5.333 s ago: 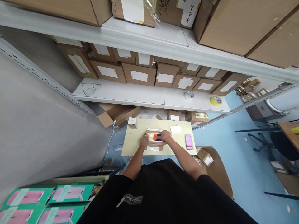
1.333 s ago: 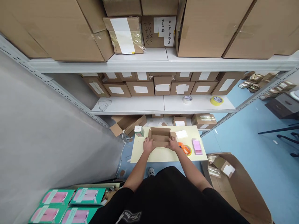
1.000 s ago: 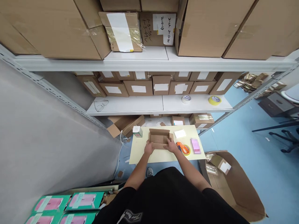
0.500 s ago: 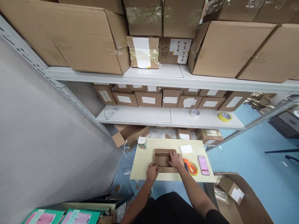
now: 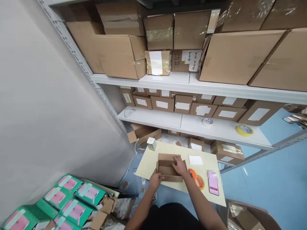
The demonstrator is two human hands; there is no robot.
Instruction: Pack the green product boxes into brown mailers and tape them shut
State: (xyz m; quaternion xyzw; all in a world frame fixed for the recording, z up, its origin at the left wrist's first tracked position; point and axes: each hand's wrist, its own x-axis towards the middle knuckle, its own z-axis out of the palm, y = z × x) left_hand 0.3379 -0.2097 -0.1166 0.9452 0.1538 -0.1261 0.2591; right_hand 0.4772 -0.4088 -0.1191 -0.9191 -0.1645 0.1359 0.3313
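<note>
An open, shallow cardboard box (image 5: 169,178) with its flaps raised lies near the front edge of the pale yellow table (image 5: 146,163). At its near left corner, my left hand (image 5: 155,180) grips the wall with thumb and fingers. My right hand (image 5: 179,166) holds the box on the right side, its fingers over the far right wall and reaching toward the inside. Inside, the visible bottom is bare cardboard. Just right of the box lie an orange tape dispenser (image 5: 196,177) and a yellow tape roll (image 5: 203,183), partly overlapping.
On the table are a small white-and-green box (image 5: 151,143), a white card (image 5: 195,160) and a pink phone (image 5: 213,185). Shelves (image 5: 153,118) with labelled cartons and tape rolls (image 5: 244,130) stand behind. Green packages (image 5: 74,209) lie lower left; a large open carton (image 5: 259,214) is lower right.
My view has swung left, bringing more green packages into sight. The box's left and right flaps now stand out more. Both hands remain on the box.
</note>
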